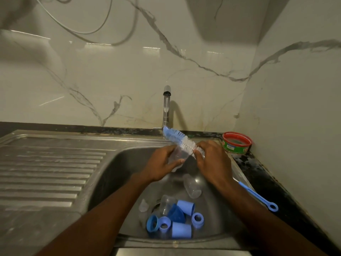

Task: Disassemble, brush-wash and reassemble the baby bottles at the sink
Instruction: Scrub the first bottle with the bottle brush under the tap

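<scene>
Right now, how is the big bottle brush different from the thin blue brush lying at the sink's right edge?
The big bottle brush is gripped in the right hand and raised under the running tap; the thin blue brush lies untouched on the sink rim. The big bottle brush shows a thick blue and white bristle head; the thin blue brush shows a slim handle ending in a ring. Both are blue.

Red-rimmed tub [237,143] label: a green and red printed band runs round its side, with a pale patch that may carry print, but it is too small and blurred to read.
Bottles, caps and brushes: no lettering or numbers can be made out.
Wall, tap and sink: no signs or marks legible.
</scene>
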The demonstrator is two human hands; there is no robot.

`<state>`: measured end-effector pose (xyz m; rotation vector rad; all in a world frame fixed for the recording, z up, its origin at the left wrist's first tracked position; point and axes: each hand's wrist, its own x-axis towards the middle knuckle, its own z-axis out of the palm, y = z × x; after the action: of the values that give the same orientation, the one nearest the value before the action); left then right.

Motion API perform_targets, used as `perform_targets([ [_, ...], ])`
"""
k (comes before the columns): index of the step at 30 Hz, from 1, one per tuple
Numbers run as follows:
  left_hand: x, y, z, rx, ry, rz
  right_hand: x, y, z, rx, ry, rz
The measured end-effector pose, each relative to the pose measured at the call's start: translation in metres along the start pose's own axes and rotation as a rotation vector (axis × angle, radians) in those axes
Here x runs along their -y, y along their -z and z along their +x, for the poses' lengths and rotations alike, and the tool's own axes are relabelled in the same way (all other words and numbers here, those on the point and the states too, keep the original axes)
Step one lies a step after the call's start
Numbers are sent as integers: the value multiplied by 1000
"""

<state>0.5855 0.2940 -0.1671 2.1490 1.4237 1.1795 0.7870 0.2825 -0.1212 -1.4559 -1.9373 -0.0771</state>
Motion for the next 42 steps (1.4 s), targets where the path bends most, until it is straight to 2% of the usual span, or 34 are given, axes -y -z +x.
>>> perform_targets([
  [2, 4, -5, 5, -13, -18, 11, 0, 0, 4, -24, -19, 8],
  [7, 21, 8, 9, -254, 177, -25, -7, 3, -1, -4, 31, -44],
  [10, 15, 11, 5, -232, 233, -194, -4, 0, -2, 2, 74, -41],
  [15, -2, 4, 3, -102, 156, -342, 1, -3, 3, -40, 59, -46],
  [21, 5, 17, 6, -287, 269, -340, -7, 0, 2, -47, 57, -83],
  [26, 2, 4, 8, -84, 86, -215, 1, -2, 4, -66, 46, -50],
  [32, 17, 13, 8, -236, 218, -135, 1, 1, -3, -21, 65, -84],
  [34, 22, 13, 10, -260, 254, -170, 3, 1, -6, -23, 65, -78],
  [39, 4, 7, 7, -33, 102, -357, 9, 0, 3, -97, -11, -55],
  [42, 3, 12, 7, -19, 98, -382, 8, 2, 4, -97, -3, -62],
])
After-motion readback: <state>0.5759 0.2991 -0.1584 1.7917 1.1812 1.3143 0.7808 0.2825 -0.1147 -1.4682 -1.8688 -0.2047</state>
